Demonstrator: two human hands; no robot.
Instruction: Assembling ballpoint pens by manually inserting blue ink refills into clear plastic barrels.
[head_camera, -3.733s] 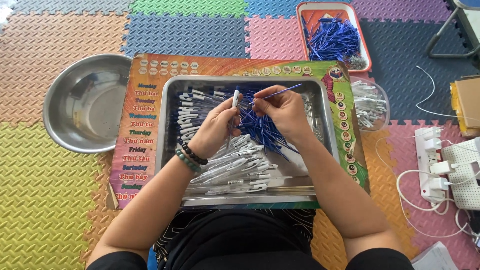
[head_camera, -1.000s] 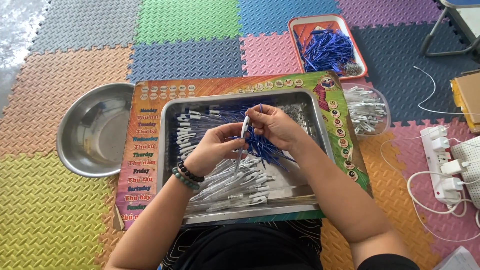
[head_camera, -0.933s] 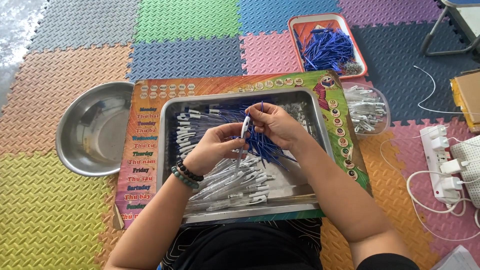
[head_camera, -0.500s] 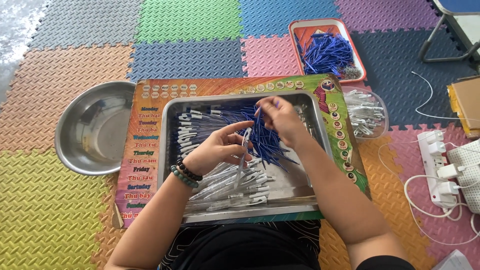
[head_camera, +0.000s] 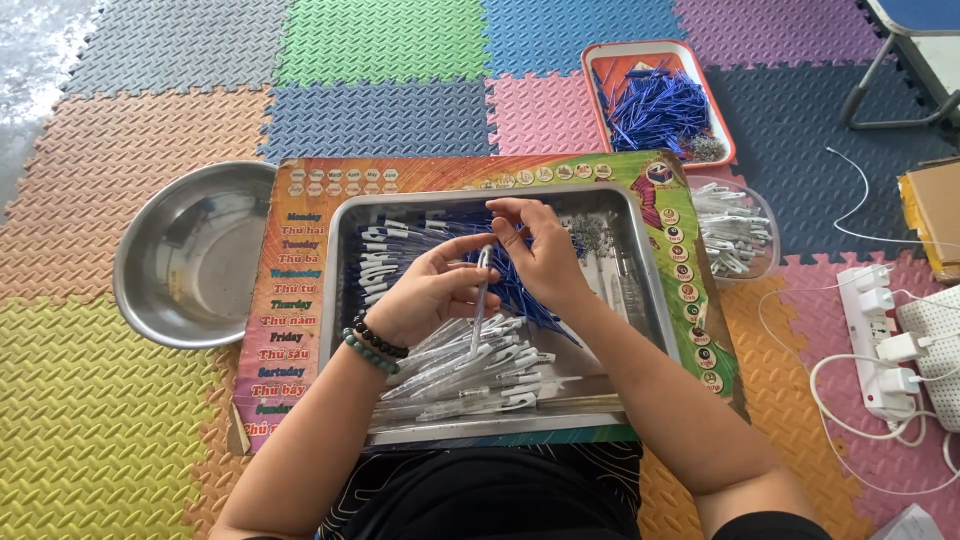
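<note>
Your left hand (head_camera: 425, 295) pinches a clear pen barrel (head_camera: 480, 298) upright over the middle of the steel tray (head_camera: 655, 290), fingers clamped on it. Your right hand (head_camera: 540, 250) sits just right of it, fingertips closed together at the barrel's top, over the blue refills (head_camera: 520, 290). Finished pens (head_camera: 470, 375) lie heaped at the near side. A steel bowl (head_camera: 190, 255) stands left.

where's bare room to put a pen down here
The steel bowl left of the board is bare. So is the green mat tile beyond it. The metal tray is crowded with pens around the left hand and right hand.
</note>
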